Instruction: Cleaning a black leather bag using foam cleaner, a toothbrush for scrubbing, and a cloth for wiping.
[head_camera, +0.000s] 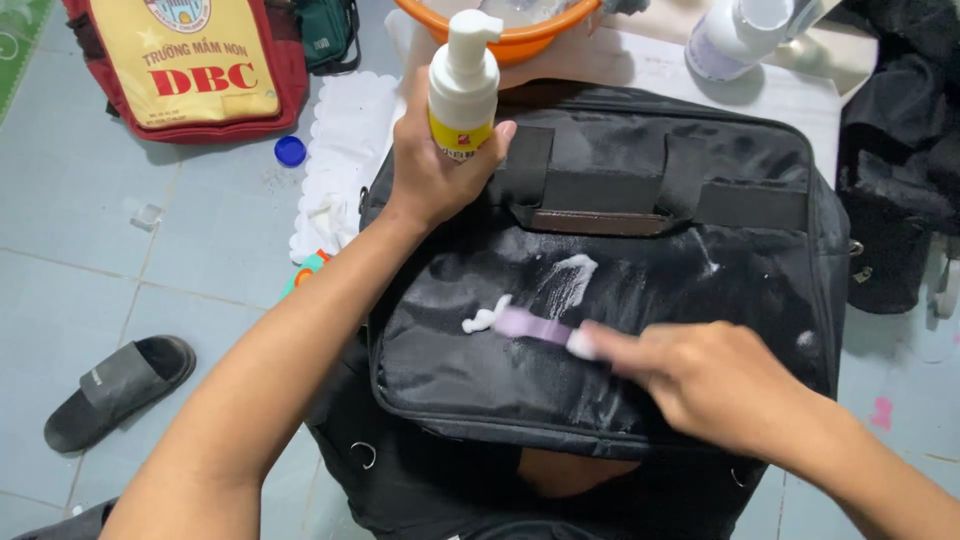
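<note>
Over the grey tiled floor (80, 250), I see my left hand (430, 165) clamped around an upright foam bottle (463, 85) at upper centre; my right hand (715, 385) pinches a purple brush (530, 325), bristles on the black bag (620, 290) mid-frame.

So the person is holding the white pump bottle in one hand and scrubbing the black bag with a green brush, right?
Almost. The brush is purple, not green, as the head view shows. The rest holds: the left hand holds the white pump bottle upright, and the right hand rubs the brush through white foam on the black bag.
</note>
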